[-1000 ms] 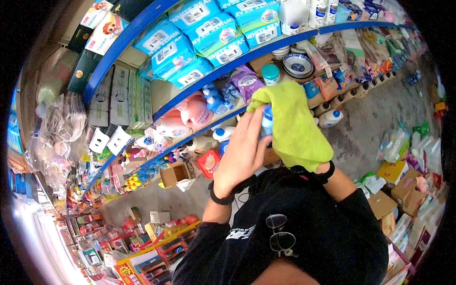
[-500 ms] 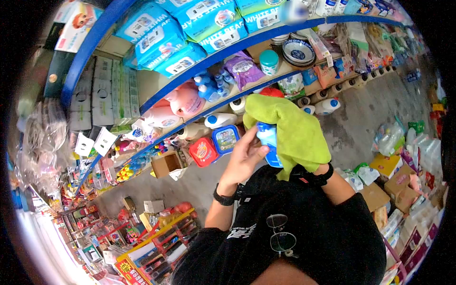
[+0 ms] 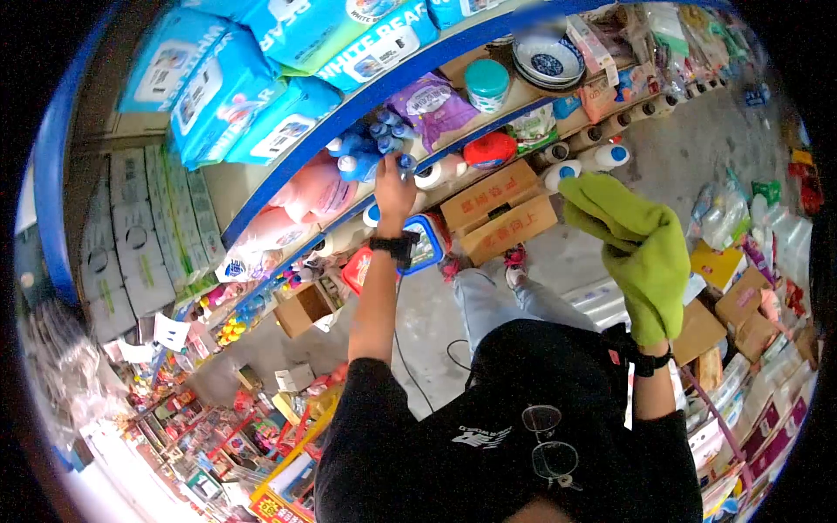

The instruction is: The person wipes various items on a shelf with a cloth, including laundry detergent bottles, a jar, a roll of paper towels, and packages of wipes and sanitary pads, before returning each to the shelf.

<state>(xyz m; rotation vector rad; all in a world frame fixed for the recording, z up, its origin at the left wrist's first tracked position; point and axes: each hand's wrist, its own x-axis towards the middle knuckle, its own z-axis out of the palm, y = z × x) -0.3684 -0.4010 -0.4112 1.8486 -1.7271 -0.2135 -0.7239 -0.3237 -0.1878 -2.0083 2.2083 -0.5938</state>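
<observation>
My left hand [image 3: 397, 192] reaches to the shelf edge, its fingers closed at a small blue bottle [image 3: 406, 163] that they partly hide. Several more blue bottles [image 3: 357, 157] stand close beside it, left of a purple packet [image 3: 429, 109]. A lime-green cloth [image 3: 649, 253] covers my right hand and moves with it. The cloth hides the fingers and hangs over the floor, apart from the shelf.
Blue-and-green packs [image 3: 235, 96] fill the upper shelf, which has a blue edge [image 3: 288, 166]. Pink bottles [image 3: 318, 187] stand left of my hand. Below are a cardboard box [image 3: 506, 227] and a blue-rimmed tub [image 3: 425, 244]. Cartons [image 3: 750, 322] lie at the right.
My left hand has carried the blue bottle from in front of my body to the shelf. My right hand with the cloth has swung right, uncovering the cardboard box and my legs.
</observation>
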